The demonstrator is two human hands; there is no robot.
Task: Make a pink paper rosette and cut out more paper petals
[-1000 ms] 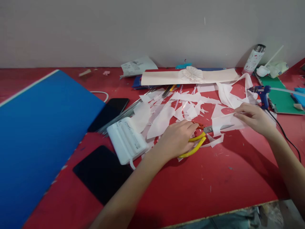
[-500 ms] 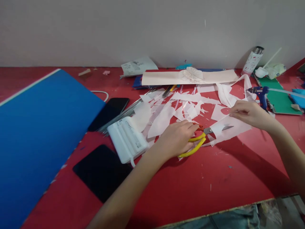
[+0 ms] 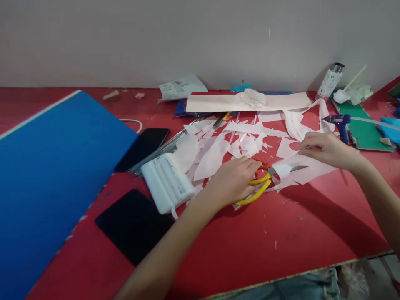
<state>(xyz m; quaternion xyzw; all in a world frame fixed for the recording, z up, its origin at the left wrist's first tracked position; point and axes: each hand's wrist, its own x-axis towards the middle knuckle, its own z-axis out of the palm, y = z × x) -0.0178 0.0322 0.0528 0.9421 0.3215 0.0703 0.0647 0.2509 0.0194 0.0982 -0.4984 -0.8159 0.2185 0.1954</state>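
Observation:
My left hand [image 3: 231,180] is closed round the handles of yellow-handled scissors [image 3: 261,183] that lie low over the red table [image 3: 281,233]. The blades reach right into a thin white sheet of paper [image 3: 308,168]. My right hand [image 3: 325,148] pinches the far edge of that sheet and holds it tilted above the table. A heap of white paper scraps [image 3: 237,139] lies just behind both hands.
A big blue board [image 3: 46,175] fills the left. Two dark phones [image 3: 133,225] [image 3: 145,146], a white box [image 3: 167,183] and metal rods lie left of my hands. A long cream strip [image 3: 250,101], blue glue gun [image 3: 342,123], bottle [image 3: 329,81] and green board [image 3: 364,129] stand behind.
My right hand has lifted the sheet's far edge and drawn it slightly left, so the paper now tilts over the blades. My left hand stays on the scissors.

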